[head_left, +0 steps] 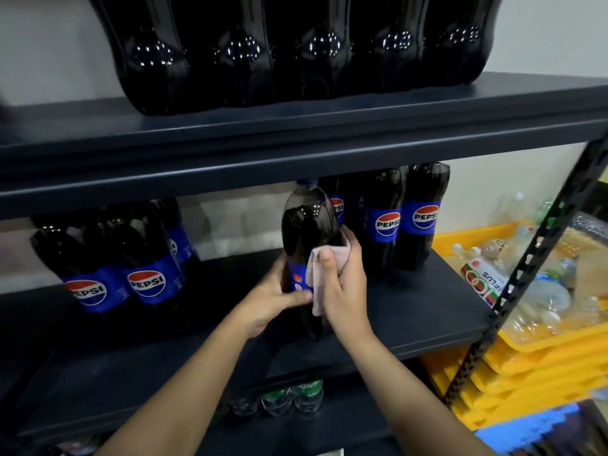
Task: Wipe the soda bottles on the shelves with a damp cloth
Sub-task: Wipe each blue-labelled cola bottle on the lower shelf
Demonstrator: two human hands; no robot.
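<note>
A dark cola bottle with a blue cap and a blue label is held upright near the front middle of the dark shelf; whether its base rests on the shelf is hidden by the hands. Its label is mostly covered, only small red and white marks being seen. The left hand is wrapped round the lower label area, fingers curled on the bottle. A pale pink cloth, soft and creased, is pressed against the bottle's right side by the right hand, whose thumb and fingers are curled round cloth and bottle together.

"PEPSI" is read in white on the red, white and blue roundels of the left bottles and the right bottles, all of glossy dark plastic with blue wraps. On the upper shelf a row of large bottles is seen from below, with lobed bases and bright glints. Beneath, clear bottles with green labels are stood; their writing is too blurred to read. At the right, stacked yellow trays hold crumpled clear empties, one label showing "PLUS" upside down. A perforated metal upright slants across them.
</note>
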